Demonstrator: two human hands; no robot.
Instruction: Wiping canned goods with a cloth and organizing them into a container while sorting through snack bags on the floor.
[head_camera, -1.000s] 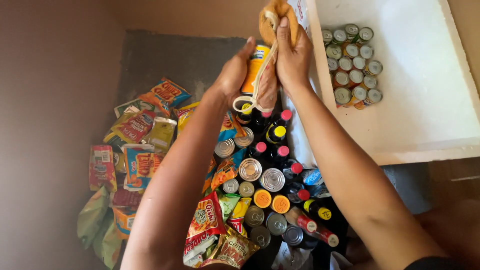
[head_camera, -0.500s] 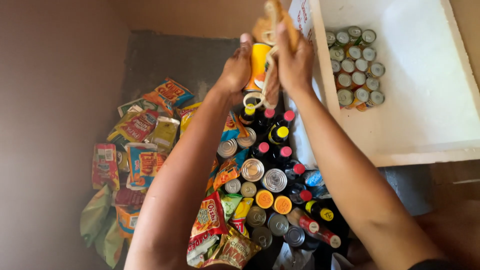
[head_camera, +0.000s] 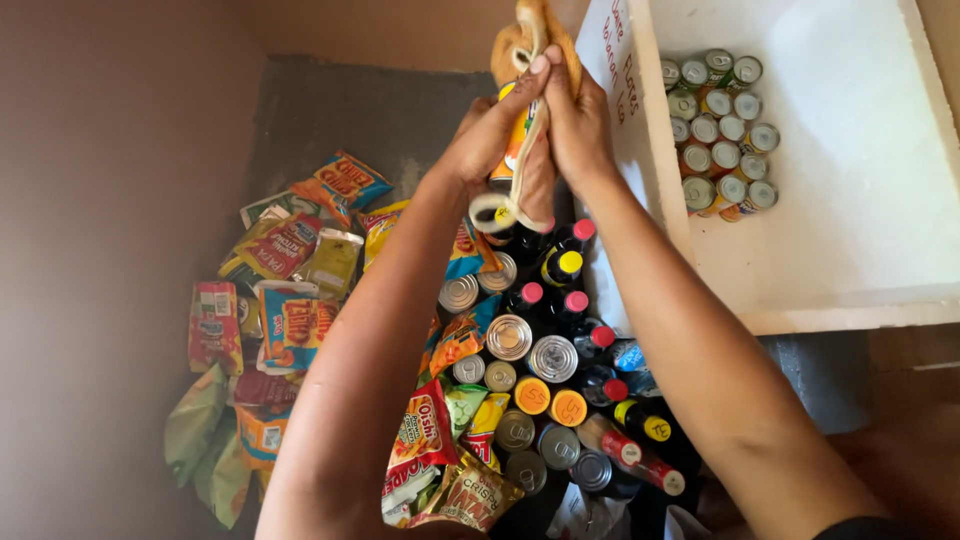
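Both hands up high: left hand (head_camera: 495, 135) clamped around an orange can (head_camera: 512, 140), right hand (head_camera: 572, 120) pinching a tan cloth (head_camera: 530, 35) against it. Directly below, packed bottles (head_camera: 560, 265) and tins (head_camera: 530, 345). Risky — loose grip, slick can, toppled bottles likely.

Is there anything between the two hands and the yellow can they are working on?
Yes. A tan cloth with a pale edge is wrapped between both palms and the yellow can. The left hand and right hand press it from either side; only part of the can shows.
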